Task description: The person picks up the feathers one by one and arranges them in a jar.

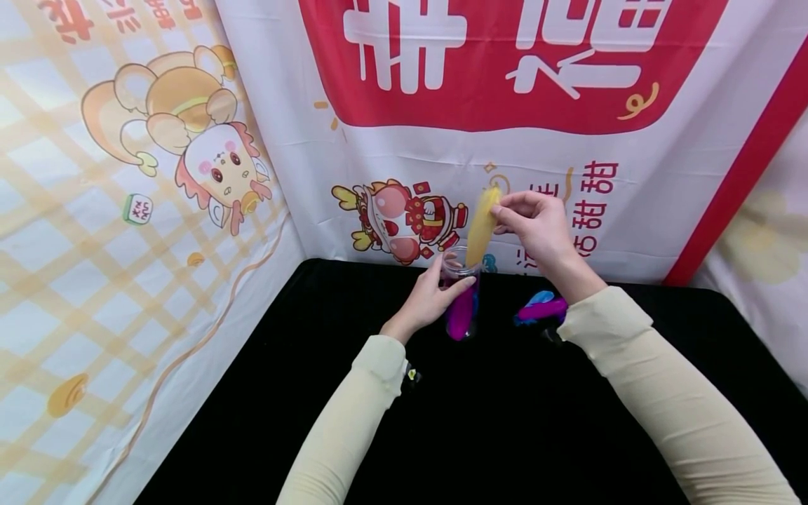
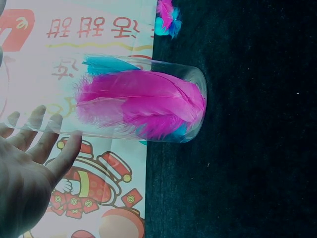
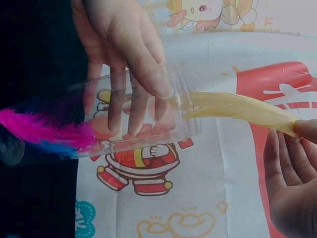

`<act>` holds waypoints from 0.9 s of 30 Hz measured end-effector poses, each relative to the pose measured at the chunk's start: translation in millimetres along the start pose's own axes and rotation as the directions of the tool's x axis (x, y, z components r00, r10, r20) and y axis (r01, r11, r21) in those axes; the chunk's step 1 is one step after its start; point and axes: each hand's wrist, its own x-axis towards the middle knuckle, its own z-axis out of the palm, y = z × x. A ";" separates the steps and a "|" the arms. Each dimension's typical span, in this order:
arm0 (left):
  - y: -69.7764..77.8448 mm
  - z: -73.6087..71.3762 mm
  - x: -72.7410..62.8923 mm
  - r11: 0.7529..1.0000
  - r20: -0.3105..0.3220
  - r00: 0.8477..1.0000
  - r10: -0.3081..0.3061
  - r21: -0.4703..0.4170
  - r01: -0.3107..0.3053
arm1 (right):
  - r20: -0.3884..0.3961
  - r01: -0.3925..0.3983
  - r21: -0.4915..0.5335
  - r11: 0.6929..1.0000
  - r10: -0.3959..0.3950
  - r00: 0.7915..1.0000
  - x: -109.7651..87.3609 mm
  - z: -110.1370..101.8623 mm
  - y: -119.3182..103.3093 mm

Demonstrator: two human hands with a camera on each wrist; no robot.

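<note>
Pale sleeves (image 1: 688, 421) lie closest to me, their cuffs turned back, both arms reaching over the black table (image 1: 517, 435) toward its far edge. Just short of that edge, a clear jar (image 3: 190, 128) stands roughly upright, mouth up. My left hand (image 1: 429, 294) grips it near the top, thumb across the near side, fingers behind the glass. My right hand (image 1: 543, 224) is above and to the right of the mouth, thumb and fingertips pinched together. Magenta and blue feathers (image 2: 143, 101) rest low in the jar; a few loose feathers (image 1: 544, 307) lie right of it, near the far edge. Pinched by its upper end is a yellow feather (image 1: 482, 228): from my right fingertips it runs down and left, its long axis slanting steeply toward the jar, its lower tip just inside the rim.
</note>
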 end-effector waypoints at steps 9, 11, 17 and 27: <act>-0.4 -0.4 0.1 1.000 0.005 1.000 -0.012 0.002 0.012 | -0.016 0.002 -0.014 1.000 -0.003 1.000 1.6 2.7 -0.6; -0.3 -0.6 -0.3 1.000 0.008 1.000 -0.018 -0.003 0.018 | -0.022 0.006 -0.012 1.000 -0.007 1.000 2.0 4.1 -2.3; 0.3 -0.7 -0.1 1.000 0.009 1.000 -0.017 -0.003 0.017 | -0.047 0.014 0.040 0.999 -0.012 0.999 2.6 8.7 -6.4; 0.9 -0.5 -0.8 1.000 0.005 1.000 -0.007 -0.007 0.007 | -0.063 0.030 0.078 0.996 -0.025 0.998 2.4 15.9 -0.6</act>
